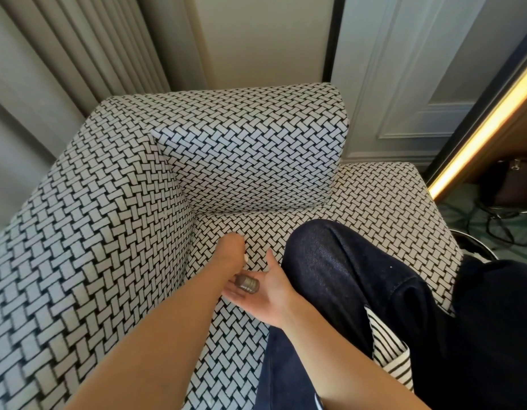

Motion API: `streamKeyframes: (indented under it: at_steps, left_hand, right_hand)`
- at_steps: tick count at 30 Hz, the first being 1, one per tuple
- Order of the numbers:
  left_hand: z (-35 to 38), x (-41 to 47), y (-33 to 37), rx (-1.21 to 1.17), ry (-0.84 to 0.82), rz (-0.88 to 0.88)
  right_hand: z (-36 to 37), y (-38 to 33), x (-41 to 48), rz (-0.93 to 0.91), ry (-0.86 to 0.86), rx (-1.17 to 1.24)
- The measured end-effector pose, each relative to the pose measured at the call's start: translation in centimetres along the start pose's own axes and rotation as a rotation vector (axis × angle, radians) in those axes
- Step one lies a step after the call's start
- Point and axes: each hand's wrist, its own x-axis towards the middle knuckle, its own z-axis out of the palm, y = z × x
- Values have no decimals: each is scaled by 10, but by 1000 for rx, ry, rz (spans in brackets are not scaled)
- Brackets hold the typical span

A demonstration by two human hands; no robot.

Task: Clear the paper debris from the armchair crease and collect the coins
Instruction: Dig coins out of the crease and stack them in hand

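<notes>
The armchair [93, 232] has a basket-weave print of white bricks outlined in black, and the cushion [250, 155] on its far side carries the same weave. The coins [249, 284] are dull silver-grey. The trousers [345, 276] on the right are dark navy, and the near cloth [389, 359] beside them is cream with black stripes. The far-left curtain [64, 54] is beige, the wall panel [404, 69] is pale grey-blue, and the light strip [478, 134] on the right glows amber.

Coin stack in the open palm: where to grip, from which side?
Likely pinch the coin stack across its end faces from above, so it stays together: it lies on its side on the right hand's upturned palm, rims showing.
</notes>
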Motion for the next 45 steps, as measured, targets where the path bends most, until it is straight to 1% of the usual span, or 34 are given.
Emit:
streamKeyframes:
  at_steps: [2,4,7,9,10,14,16,21,24,27,32,37,40,45]
  left_hand:
    - [-4,1,-2,-102,-44,-12]
    - [-19,-1,-5,-282,-57,-38]
    - [-56,-11,-17,-530,45,-6]
    - [-84,-27,-27,-617,121,57]
    - [-95,-37,-31,-637,116,102]
    - [-124,-74,-26,-584,-49,267]
    - [-131,-85,-18,-521,-86,307]
    - [-135,-88,8,-362,7,338]
    - [-130,-85,25,-382,15,399]
    - [-126,-83,38,-404,89,469]
    - [-128,-83,59,-440,180,575]
    - [-141,-86,74,-487,270,593]
    - [-153,-88,79,-511,271,583]
    - [-160,-95,81,-482,242,574]
  right_hand:
    - [0,0,-4,2,-54,-14]
    - [1,-2,-8,-25,-112,-56]
    - [5,-8,-15,-82,-208,-29]
    - [8,-11,-19,-109,-273,5]
    - [10,-12,-21,-126,-297,9]
    - [14,-12,-28,-158,-411,9]
    - [15,-13,-31,-148,-442,35]
    - [18,-32,-53,-132,-473,10]
    - [15,-50,-73,-143,-459,-23]
    - [13,-67,-86,-174,-424,-47]
    - [19,-90,-103,-237,-422,-63]
    - [36,-107,-118,-298,-457,-152]
    - [43,-109,-126,-303,-502,-205]
    - [44,-102,-133,-274,-551,-205]
